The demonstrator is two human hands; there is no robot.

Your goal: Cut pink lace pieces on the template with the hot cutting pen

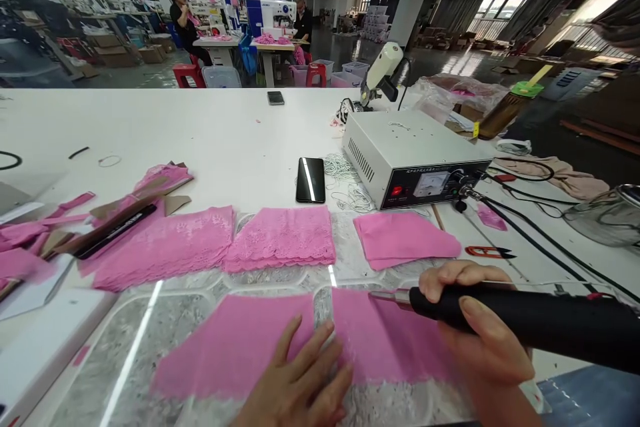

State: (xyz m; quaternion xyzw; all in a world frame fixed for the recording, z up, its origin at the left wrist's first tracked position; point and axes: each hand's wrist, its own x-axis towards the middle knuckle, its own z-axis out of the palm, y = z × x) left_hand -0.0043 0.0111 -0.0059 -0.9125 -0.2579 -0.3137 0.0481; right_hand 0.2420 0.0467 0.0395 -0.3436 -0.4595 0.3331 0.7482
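Note:
My left hand point(300, 377) lies flat with fingers spread, across the inner edge of a pink fabric piece point(235, 340) on a clear plastic sheet point(145, 347). Beside it, to the right, is a second pink fabric piece point(373, 347). My right hand point(487, 340) is wrapped round a thick black corded hand tool point(565, 323), whose narrow metal tip point(387, 295) is over the upper edge of that second piece. Behind them sit a stack of pink lace pieces point(283, 237), a longer lace stack point(170, 247) and a folded plain pink stack point(405, 238).
A grey power box point(420, 147) with a meter stands at back right, cables running from its front. Orange-handled thread snips point(487, 252) lie near those cables. A phone point(311, 180) rests beside tangled white thread point(350, 180). Pink scraps and brown strips point(125, 210) clutter the left.

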